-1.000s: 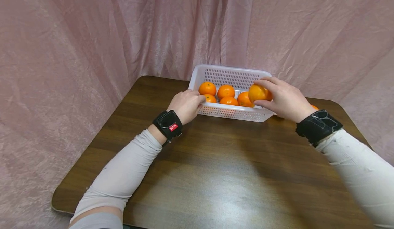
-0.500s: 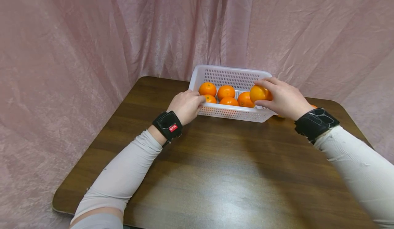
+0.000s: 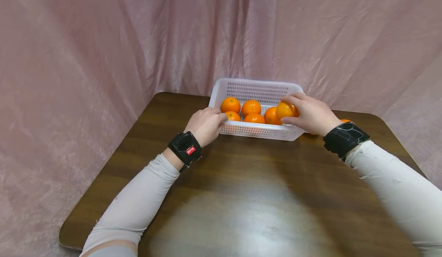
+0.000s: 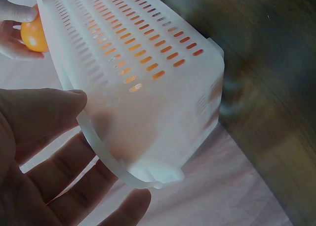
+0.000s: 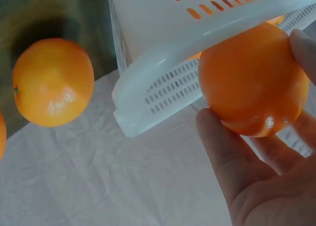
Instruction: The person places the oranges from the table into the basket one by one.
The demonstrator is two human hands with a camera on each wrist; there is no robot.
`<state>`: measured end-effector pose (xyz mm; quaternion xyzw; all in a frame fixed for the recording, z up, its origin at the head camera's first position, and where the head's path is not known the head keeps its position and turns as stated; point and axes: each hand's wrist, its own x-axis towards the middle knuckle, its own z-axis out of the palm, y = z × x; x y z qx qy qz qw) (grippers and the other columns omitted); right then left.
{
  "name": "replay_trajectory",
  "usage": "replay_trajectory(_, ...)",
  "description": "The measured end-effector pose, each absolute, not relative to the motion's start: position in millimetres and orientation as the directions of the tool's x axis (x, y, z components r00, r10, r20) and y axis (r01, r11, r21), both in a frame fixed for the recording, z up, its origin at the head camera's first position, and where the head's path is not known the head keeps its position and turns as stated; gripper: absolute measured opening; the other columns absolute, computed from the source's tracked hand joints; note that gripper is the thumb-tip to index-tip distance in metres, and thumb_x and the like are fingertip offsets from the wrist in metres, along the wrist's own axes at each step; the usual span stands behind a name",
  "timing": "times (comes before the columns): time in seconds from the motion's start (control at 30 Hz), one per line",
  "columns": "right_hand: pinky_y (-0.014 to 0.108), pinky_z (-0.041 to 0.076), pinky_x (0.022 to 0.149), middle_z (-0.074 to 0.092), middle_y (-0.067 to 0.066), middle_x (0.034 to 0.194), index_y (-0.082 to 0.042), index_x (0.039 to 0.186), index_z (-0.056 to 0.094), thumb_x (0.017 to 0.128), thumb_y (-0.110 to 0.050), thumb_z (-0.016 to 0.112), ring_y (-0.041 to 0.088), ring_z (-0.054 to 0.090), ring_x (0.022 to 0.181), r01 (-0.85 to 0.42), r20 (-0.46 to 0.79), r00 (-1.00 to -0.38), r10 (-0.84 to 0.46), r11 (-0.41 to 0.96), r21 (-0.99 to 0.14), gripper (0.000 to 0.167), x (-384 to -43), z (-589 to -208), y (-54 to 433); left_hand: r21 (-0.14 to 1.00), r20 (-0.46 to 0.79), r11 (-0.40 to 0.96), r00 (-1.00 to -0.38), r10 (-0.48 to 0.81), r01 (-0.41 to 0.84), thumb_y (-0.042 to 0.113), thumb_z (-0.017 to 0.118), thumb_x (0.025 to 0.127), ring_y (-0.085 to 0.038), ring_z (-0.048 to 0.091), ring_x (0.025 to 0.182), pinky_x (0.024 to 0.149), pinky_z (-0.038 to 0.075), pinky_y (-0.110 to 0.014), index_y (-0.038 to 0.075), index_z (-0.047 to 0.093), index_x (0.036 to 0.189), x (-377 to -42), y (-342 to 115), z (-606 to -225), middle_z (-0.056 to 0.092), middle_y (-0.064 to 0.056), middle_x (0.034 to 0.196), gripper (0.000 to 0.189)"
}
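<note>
A white perforated plastic basket [image 3: 257,132] stands toward the back of the table, with several oranges [image 3: 251,107] inside. My left hand [image 3: 206,126] grips its left front corner, and in the left wrist view the thumb [image 4: 49,110] lies against the rim. My right hand [image 3: 312,113] holds an orange [image 3: 286,111] over the right end of the basket. Seen from the right wrist, that orange [image 5: 254,80] sits between thumb and fingers beside the rim. Part of the basket floor beneath it is hidden by my right hand.
Outside the basket, to its right, another orange [image 5: 53,82] lies on the dark wooden table [image 3: 221,195]. A further orange [image 5: 2,137] shows only at the left edge of the right wrist view. A pink curtain [image 3: 193,34] hangs behind the table.
The head view has shifted slightly, so everything appears a little lower. My right hand with the orange has moved slightly left and down toward the basket. My left hand keeps its grip.
</note>
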<state>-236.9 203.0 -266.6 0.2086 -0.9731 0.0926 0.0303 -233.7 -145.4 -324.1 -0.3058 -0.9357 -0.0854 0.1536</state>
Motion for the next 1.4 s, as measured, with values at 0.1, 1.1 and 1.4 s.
replay_trajectory(0.1,0.067,0.051,0.103,0.059,0.022,0.146,-0.009,0.154,0.06,0.097,-0.033,0.086,0.045,0.063,0.123,-0.408,0.092,-0.913,-0.398,0.897,-0.173,0.067,-240,-269,204,0.068,0.349,0.796,-0.762,0.545,0.601,0.013,0.08,0.101,-0.03,0.07,0.09,0.079,0.059,-0.045,0.011,0.082,0.11,-234,-146,-326,0.074,-0.004,0.096,0.01)
replay_trajectory(1.1,0.06,0.052,0.099,0.069,0.021,0.138,-0.007,0.147,0.067,0.097,-0.037,0.086,0.037,0.065,0.115,-0.432,-0.008,-0.896,-0.444,0.876,-0.217,0.062,-261,-281,210,0.075,0.395,0.78,-0.737,0.549,0.621,0.011,0.084,0.099,-0.032,0.072,0.095,0.083,0.06,-0.047,0.011,0.083,0.112,-232,-144,-330,0.076,-0.005,0.101,0.013)
replay_trajectory(1.4,0.064,0.051,0.104,0.068,0.024,0.141,-0.004,0.148,0.065,0.099,-0.034,0.084,0.041,0.065,0.121,-0.435,-0.04,-0.889,-0.456,0.87,-0.231,0.061,-264,-278,210,0.066,0.389,0.784,-0.739,0.55,0.617,0.014,0.084,0.099,-0.032,0.072,0.095,0.083,0.06,-0.048,0.01,0.082,0.112,-233,-142,-327,0.076,-0.005,0.1,0.014)
